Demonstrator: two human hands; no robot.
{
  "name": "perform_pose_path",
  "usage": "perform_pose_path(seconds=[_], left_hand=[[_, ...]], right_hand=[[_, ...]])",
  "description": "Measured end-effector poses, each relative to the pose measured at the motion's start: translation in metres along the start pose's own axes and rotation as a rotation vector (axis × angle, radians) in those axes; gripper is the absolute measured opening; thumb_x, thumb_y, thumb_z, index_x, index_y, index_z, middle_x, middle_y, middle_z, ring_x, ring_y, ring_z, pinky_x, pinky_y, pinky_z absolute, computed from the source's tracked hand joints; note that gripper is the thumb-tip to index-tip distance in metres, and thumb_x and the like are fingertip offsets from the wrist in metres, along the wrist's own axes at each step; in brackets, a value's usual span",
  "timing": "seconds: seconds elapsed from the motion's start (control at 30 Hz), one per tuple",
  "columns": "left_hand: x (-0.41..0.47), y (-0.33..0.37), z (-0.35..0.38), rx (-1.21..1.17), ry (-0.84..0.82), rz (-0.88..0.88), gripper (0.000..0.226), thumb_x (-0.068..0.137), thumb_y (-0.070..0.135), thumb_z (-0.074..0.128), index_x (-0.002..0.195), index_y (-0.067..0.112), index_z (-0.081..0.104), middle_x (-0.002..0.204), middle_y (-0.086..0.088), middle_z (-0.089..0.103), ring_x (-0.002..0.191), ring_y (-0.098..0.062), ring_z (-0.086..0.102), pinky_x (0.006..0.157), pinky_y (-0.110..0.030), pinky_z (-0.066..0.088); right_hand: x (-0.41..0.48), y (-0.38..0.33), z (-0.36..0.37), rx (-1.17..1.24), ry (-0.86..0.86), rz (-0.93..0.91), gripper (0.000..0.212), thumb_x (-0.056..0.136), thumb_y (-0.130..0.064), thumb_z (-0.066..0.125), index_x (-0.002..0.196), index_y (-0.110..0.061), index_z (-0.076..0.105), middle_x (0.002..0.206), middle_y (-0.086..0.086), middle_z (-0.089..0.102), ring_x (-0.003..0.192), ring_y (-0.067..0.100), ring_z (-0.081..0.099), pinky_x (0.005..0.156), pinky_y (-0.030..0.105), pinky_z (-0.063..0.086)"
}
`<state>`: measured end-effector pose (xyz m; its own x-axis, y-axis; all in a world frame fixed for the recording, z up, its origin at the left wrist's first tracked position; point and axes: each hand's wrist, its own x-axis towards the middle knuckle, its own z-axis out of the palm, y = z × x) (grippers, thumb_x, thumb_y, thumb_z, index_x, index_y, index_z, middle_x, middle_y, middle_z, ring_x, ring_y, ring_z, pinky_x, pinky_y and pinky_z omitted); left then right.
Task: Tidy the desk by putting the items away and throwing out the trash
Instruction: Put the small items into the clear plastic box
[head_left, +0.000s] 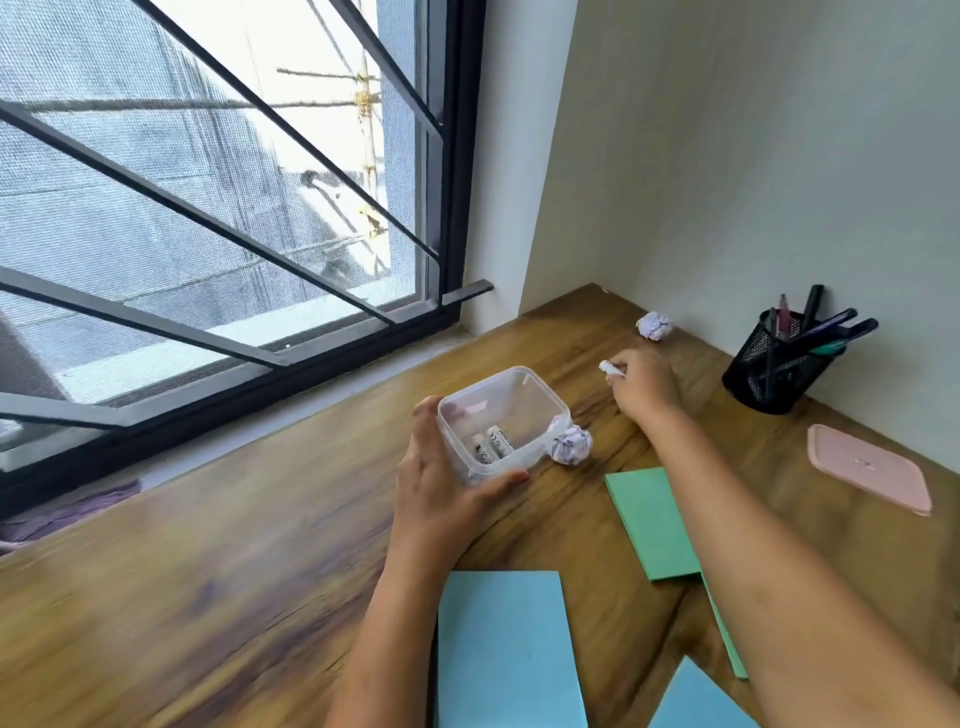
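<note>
My left hand (447, 483) grips the near side of a clear plastic container (511, 389) on the wooden desk (234, 571). Two white batteries (491, 444) lie inside it. Further back, my right hand (644, 389) is closed on a small white battery (610, 368) whose end sticks out to the left. A crumpled paper ball (571, 444) rests against the container's right side. Another paper ball (654, 326) lies near the back wall. The container's pink lid (867, 467) sits apart at the right.
A black mesh pen holder (779, 369) with several pens stands at the back right. A green notebook (652, 522) and blue notebooks (506, 649) lie near me. A barred window (208, 182) runs along the desk's left edge.
</note>
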<state>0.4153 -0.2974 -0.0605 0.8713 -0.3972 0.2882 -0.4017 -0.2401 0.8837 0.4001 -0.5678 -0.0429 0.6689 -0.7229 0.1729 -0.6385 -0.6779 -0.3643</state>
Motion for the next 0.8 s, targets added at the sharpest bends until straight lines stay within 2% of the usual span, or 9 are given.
perform_pose_path(seconds=[0.1,0.2,0.27,0.33,0.4,0.57,0.63,0.7,0.8], left_hand=[[-0.001,0.001,0.0,-0.002,0.0,-0.001,0.088,0.055,0.043,0.088,0.122,0.03,0.033,0.119,0.012,0.054,0.101,-0.013,0.06,0.083,-0.026,0.048],[0.0,0.001,-0.001,0.005,-0.004,0.004,0.089,0.055,0.043,0.088,0.123,0.029,0.032,0.12,0.011,0.054,0.101,-0.013,0.059,0.082,-0.026,0.048],[-0.001,0.001,-0.001,0.005,-0.003,0.004,0.09,0.055,0.044,0.088,0.124,0.029,0.032,0.121,0.011,0.054,0.102,-0.013,0.06,0.084,-0.028,0.049],[-0.001,0.0,0.0,-0.002,0.004,0.002,0.091,0.055,0.042,0.088,0.125,0.028,0.032,0.121,0.009,0.056,0.103,-0.014,0.06,0.086,-0.029,0.049],[-0.001,0.0,-0.001,-0.007,0.005,0.004,0.091,0.055,0.041,0.088,0.125,0.028,0.032,0.12,0.008,0.056,0.103,-0.013,0.06,0.085,-0.024,0.046],[-0.001,0.002,-0.001,-0.007,0.011,-0.007,0.094,0.057,0.039,0.087,0.126,0.028,0.025,0.117,0.005,0.054,0.099,-0.017,0.058,0.08,-0.027,0.044],[-0.001,0.003,-0.001,-0.019,0.019,-0.01,0.093,0.056,0.042,0.086,0.123,0.032,0.022,0.112,0.002,0.057,0.093,-0.019,0.061,0.076,-0.029,0.048],[-0.001,0.002,-0.002,-0.039,0.024,-0.003,0.09,0.058,0.045,0.083,0.121,0.031,0.021,0.106,0.0,0.061,0.084,-0.018,0.064,0.068,-0.019,0.049],[0.0,-0.001,-0.002,-0.041,0.038,-0.007,0.088,0.061,0.037,0.083,0.123,0.025,0.023,0.103,0.002,0.062,0.08,-0.015,0.063,0.061,-0.011,0.041]], right_hand=[[-0.01,-0.016,-0.009,0.113,-0.06,0.065,0.022,0.091,-0.018,0.059,0.106,-0.003,0.068,0.11,0.015,0.066,0.102,0.031,0.06,0.085,0.034,0.047],[-0.03,-0.048,-0.039,0.572,-0.131,0.124,0.024,0.089,-0.019,0.065,0.109,-0.006,0.067,0.094,0.004,0.068,0.089,0.019,0.063,0.083,0.035,0.052],[-0.052,-0.07,-0.067,0.938,-0.229,0.086,0.024,0.086,-0.007,0.067,0.11,-0.001,0.065,0.082,0.004,0.066,0.073,0.014,0.063,0.07,0.028,0.058],[-0.073,-0.086,-0.09,1.064,-0.345,0.01,0.022,0.085,0.0,0.066,0.106,-0.001,0.062,0.079,0.007,0.066,0.065,0.013,0.064,0.057,0.02,0.057],[-0.089,-0.101,-0.103,0.908,-0.404,-0.057,0.021,0.083,0.0,0.068,0.103,-0.004,0.063,0.081,0.009,0.067,0.066,0.015,0.066,0.055,0.021,0.055],[-0.115,-0.135,-0.081,0.084,-0.301,-0.178,0.01,0.082,-0.017,0.071,0.091,-0.015,0.069,0.088,0.003,0.068,0.08,0.019,0.065,0.072,0.028,0.054],[-0.122,-0.146,-0.068,-0.048,-0.248,-0.21,0.002,0.083,-0.013,0.067,0.083,-0.012,0.065,0.085,0.005,0.064,0.076,0.022,0.06,0.063,0.026,0.049],[-0.125,-0.151,-0.055,-0.116,-0.228,-0.235,0.02,0.083,-0.004,0.062,0.068,-0.009,0.05,0.078,0.006,0.052,0.069,0.024,0.051,0.055,0.024,0.038],[-0.128,-0.157,-0.046,-0.129,-0.215,-0.247,0.009,0.086,0.001,0.053,0.084,-0.008,0.055,0.089,0.007,0.044,0.071,0.023,0.045,0.061,0.025,0.036]])
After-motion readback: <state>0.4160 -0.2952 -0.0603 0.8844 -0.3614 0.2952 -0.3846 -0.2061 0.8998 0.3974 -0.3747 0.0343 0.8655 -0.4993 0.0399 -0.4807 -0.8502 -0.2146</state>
